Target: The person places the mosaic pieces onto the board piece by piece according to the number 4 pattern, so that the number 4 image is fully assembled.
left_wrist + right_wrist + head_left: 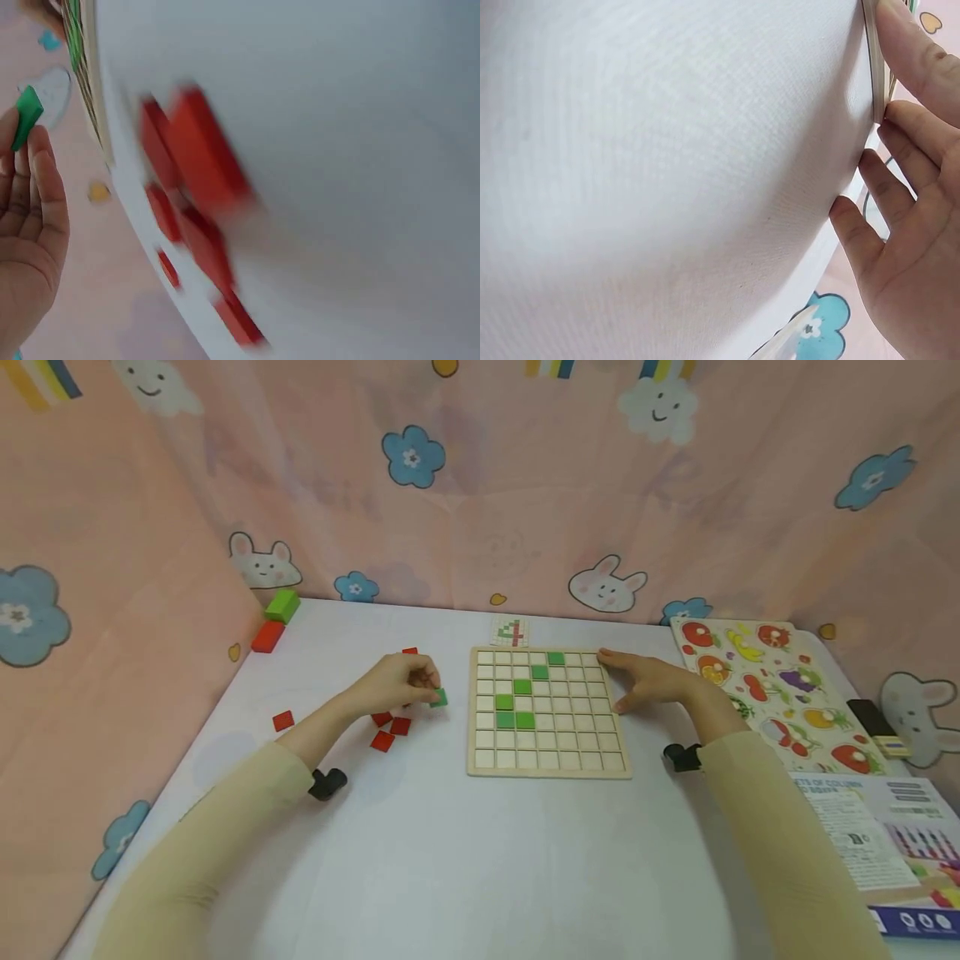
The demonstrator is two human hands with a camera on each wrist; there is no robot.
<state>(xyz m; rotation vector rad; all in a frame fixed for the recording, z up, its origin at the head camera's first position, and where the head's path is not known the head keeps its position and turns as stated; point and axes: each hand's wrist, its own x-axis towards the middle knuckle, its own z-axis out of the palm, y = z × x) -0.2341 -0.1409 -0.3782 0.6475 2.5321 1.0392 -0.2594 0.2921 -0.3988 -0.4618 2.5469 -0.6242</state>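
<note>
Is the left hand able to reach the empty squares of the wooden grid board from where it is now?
Probably yes: the left hand, pinching a small green tile, sits just beside the wooden grid board, nothing between them.

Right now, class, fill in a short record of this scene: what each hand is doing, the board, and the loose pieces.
left hand: left hand pinches a green tile just left of the board
right hand: right hand rests flat against the right edge of the grid board
board: six green tiles in its cells
loose pieces: red tiles on the table by the left hand
far left corner: green block, red block
</note>
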